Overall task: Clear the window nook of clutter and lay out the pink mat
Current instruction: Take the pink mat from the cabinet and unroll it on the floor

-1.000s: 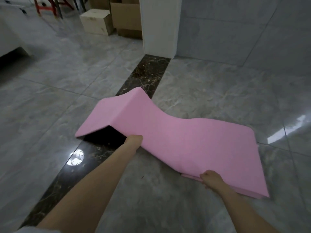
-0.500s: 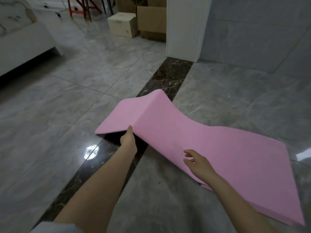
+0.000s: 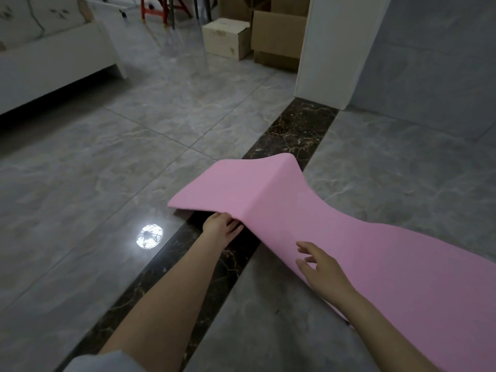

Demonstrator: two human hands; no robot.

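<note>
The pink mat (image 3: 335,226) lies on the grey tiled floor, stretching from the centre to the lower right. Its left end is folded into a raised ridge over the dark marble strip (image 3: 292,135). My left hand (image 3: 221,229) grips the mat's near edge just below that ridge, with the fingertips hidden under the pink sheet. My right hand (image 3: 319,264) is over the mat's near edge further right, fingers spread and holding nothing; I cannot tell whether it touches the mat.
A white pillar (image 3: 330,49) stands behind the mat. Cardboard boxes (image 3: 228,38) sit at the back. A white sofa base (image 3: 53,63) fills the far left. A ceiling lamp's reflection (image 3: 149,235) shines on the floor.
My right hand let go of the mat's near edge and moved left with fingers spread. My left hand kept its hold at the fold. The view swung left.
</note>
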